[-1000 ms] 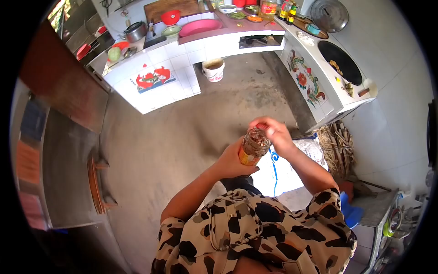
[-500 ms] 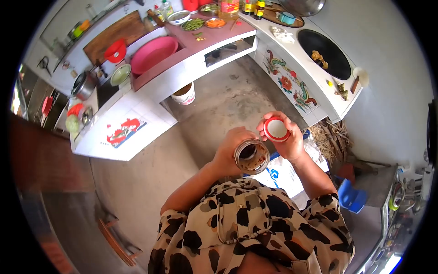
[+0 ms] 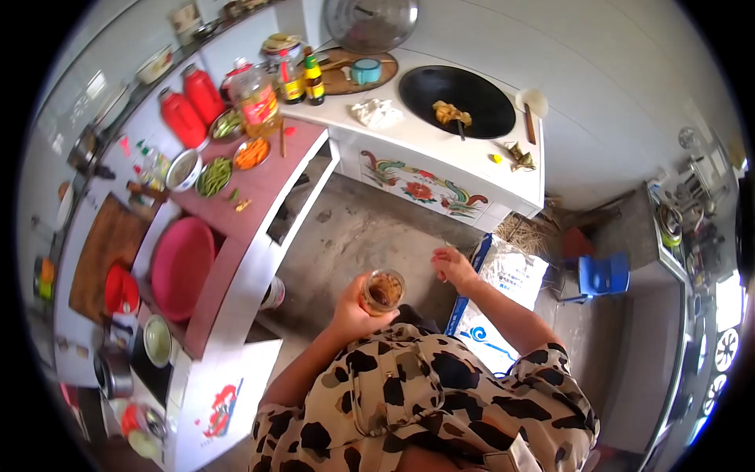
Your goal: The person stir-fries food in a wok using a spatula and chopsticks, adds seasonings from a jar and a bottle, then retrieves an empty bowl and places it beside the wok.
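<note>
My left hand [image 3: 351,308] is wrapped around an open glass jar [image 3: 383,291], its mouth facing up. Dark brown contents and smears show inside the glass. To the right of the jar, and apart from it, my right hand [image 3: 456,267] is turned with its back to me, fingers curled. A bit of red shows by those fingertips, at the edge of the jar lid, which the hand mostly hides.
Ahead, a black wok [image 3: 456,98] with brown food is set in the white stove top [image 3: 377,149]. On the pink counter [image 3: 259,189] at left are bowls of green beans [image 3: 214,177] and carrots [image 3: 252,153]. A white sack [image 3: 503,291] lies right of my legs.
The view has swung right, toward the stove. My right hand has moved away from the jar and turned over, so the red-rimmed lid's white inside no longer shows. The jar remains in my left hand.
</note>
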Available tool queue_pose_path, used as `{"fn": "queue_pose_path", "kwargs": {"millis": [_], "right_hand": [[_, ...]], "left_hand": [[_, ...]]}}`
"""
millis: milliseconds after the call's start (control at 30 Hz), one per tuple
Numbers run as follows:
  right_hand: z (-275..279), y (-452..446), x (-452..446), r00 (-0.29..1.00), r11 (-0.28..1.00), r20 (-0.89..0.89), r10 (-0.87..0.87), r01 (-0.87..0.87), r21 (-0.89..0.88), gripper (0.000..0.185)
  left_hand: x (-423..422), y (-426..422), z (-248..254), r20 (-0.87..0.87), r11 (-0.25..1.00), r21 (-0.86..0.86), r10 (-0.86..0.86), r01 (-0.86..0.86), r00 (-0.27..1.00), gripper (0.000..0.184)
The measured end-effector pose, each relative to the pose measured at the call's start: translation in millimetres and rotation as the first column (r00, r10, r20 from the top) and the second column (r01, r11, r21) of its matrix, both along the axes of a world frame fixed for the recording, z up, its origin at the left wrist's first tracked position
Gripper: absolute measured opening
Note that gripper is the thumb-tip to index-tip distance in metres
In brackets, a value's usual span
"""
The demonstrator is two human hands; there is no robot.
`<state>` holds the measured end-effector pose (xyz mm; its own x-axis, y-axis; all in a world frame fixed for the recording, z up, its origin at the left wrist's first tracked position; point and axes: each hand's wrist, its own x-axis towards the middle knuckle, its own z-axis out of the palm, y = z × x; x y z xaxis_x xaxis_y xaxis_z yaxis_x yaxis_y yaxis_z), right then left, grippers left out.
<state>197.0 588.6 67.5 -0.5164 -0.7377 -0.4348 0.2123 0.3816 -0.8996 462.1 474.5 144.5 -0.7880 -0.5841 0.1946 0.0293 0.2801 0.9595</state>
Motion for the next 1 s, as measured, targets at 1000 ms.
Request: {"fn": "queue_pose_path", "kwargs": {"millis": [1000], "right_hand": [[-7.6, -345.4, -252.4, 0.246, 0.778, -0.95, 0.19, -0.628, -0.007, 0.009]], "left_hand": [[-183.9, -283.4, -31.7, 0.236, 0.945, 0.092, 0.286, -0.314, 0.929, 0.075]]}}
